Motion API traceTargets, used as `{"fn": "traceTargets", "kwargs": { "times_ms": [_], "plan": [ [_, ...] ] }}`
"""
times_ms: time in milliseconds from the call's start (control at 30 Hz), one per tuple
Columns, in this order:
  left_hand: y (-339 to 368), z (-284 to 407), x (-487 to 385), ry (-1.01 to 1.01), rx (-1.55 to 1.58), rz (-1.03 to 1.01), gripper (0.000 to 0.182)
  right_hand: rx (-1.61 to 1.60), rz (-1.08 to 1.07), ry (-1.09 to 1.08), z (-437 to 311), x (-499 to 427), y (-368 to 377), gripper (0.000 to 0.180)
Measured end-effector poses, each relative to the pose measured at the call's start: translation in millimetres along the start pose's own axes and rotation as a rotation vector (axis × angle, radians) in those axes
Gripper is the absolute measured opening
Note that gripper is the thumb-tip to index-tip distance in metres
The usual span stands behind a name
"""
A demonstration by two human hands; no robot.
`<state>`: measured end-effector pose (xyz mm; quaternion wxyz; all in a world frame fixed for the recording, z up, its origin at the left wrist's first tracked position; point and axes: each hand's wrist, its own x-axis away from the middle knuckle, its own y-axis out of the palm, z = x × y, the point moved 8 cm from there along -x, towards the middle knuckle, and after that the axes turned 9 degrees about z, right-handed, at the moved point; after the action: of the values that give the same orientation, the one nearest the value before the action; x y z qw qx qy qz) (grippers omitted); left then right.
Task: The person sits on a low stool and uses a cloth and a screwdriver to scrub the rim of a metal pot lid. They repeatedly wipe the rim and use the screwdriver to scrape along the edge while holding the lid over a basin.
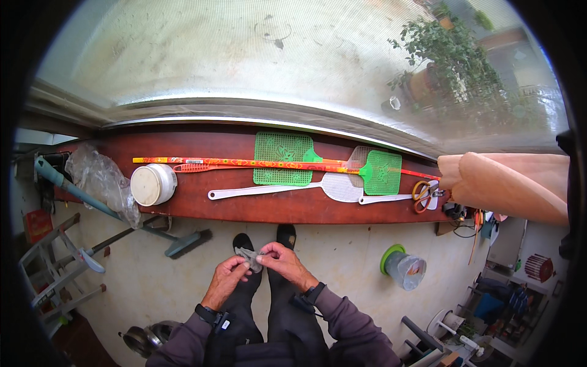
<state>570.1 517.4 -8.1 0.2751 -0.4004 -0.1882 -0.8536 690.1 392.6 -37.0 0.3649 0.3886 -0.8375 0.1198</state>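
Observation:
Between my two hands, above my shoes, hangs a small crumpled grey cloth (pixel 248 258). My left hand (pixel 228 276) pinches its lower left part with thumb and fingers. On its right edge, my right hand (pixel 282 263) grips the cloth between thumb and forefinger. Beyond them runs a red-brown wooden sill (pixel 192 205). Several fly swatters lie along it, among them a green one (pixel 283 176), a smaller green one (pixel 385 172) and a white one (pixel 341 187). A round white tub (pixel 147 186) stands at the sill's left part.
Crumpled clear plastic (pixel 98 176), scissors (pixel 426 196) and a peach curtain (pixel 504 186) are along the sill. A broom (pixel 188 244) and an aluminium stepladder (pixel 62 266) lean at left. On the floor are a green-rimmed plastic container (pixel 403 268) and metal pots (pixel 146 338).

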Motion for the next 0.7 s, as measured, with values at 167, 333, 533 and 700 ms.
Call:
{"fn": "traceTargets", "kwargs": {
  "times_ms": [167, 333, 533, 700],
  "plan": [
    [8.2, 11.9, 9.2, 0.000, 0.014, -0.058, 0.019, -0.299, -0.088, -0.032, -1.4, 0.4, 9.3, 0.036],
    [11.3, 21.9, 13.2, 0.065, 0.028, -0.094, 0.021, -0.247, -0.201, 0.098, -2.1, 6.9, 10.5, 0.035],
    [3.6, 19.5, 5.9, 0.078, 0.089, -0.027, 0.021, -0.139, -0.259, 0.069, -4.6, -0.6, 9.4, 0.031],
    [-4.5, 14.5, 2.9, 0.077, 0.102, 0.049, 0.022, -0.169, -0.256, 0.062, 10.0, -3.2, 9.8, 0.034]
  ]
}}
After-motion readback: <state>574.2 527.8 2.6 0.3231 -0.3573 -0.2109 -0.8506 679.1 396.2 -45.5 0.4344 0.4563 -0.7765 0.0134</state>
